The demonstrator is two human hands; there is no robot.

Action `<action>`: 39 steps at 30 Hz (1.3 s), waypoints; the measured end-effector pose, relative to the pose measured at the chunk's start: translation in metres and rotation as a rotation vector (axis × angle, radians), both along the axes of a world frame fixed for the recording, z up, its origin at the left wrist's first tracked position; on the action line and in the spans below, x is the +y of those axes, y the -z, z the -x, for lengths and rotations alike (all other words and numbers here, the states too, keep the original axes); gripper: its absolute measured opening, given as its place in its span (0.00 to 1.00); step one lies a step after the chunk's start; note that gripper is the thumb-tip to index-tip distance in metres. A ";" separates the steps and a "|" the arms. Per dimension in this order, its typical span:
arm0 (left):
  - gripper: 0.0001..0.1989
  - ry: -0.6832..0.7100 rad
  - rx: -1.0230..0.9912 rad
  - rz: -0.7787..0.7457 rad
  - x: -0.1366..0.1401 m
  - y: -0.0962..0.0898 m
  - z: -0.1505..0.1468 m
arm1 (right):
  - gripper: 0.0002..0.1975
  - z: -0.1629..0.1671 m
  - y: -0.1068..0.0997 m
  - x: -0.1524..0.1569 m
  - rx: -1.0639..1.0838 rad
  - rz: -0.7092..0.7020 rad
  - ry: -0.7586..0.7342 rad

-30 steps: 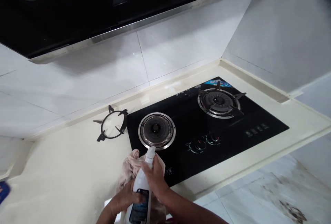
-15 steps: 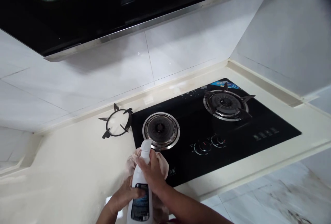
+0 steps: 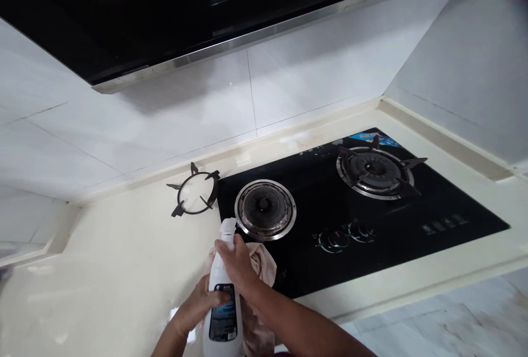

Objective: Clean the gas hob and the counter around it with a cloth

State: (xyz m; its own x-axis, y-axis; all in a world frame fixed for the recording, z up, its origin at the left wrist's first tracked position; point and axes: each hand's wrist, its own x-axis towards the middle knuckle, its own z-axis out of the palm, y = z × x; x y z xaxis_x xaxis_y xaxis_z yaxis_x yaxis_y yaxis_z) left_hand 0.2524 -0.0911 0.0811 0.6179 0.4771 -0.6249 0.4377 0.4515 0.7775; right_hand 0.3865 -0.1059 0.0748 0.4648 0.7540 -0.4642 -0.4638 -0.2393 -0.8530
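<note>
A white spray bottle (image 3: 218,274) with a dark label stands between my two hands, its nozzle pointing up and away. My left hand (image 3: 200,302) is wrapped round the bottle's body, thumb across the label. Higher up, my right hand (image 3: 236,261) grips the neck just under the spray head. A pale pink cloth (image 3: 264,263) hangs behind and beneath my right hand; whether its fingers also hold the cloth is hidden. Just beyond the nozzle lies the left burner (image 3: 265,209) of the black glass gas hob (image 3: 317,197), without a pan support on it.
A black pan support (image 3: 198,193) lies on the cream countertop (image 3: 124,258) left of the hob. The right burner (image 3: 374,171) carries its own support. Two knobs (image 3: 334,240) sit at the hob's front. Overhead juts a black range hood (image 3: 165,16), before a tiled wall.
The view has shifted slightly, so the hob appears farther right. My hands keep their hold on the bottle; its spray head has turned a little and more of the cloth shows.
</note>
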 end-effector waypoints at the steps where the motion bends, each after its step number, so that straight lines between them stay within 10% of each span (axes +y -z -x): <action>1: 0.18 0.000 0.006 -0.009 0.000 -0.001 -0.001 | 0.14 -0.001 -0.001 0.000 -0.023 -0.005 0.003; 30: 0.16 0.086 -0.044 -0.162 0.063 -0.031 -0.060 | 0.21 -0.059 -0.043 0.044 -0.143 -0.163 0.057; 39: 0.22 -0.105 -0.055 -0.433 -0.015 -0.007 -0.162 | 0.27 -0.152 -0.042 0.004 -0.092 0.001 -0.153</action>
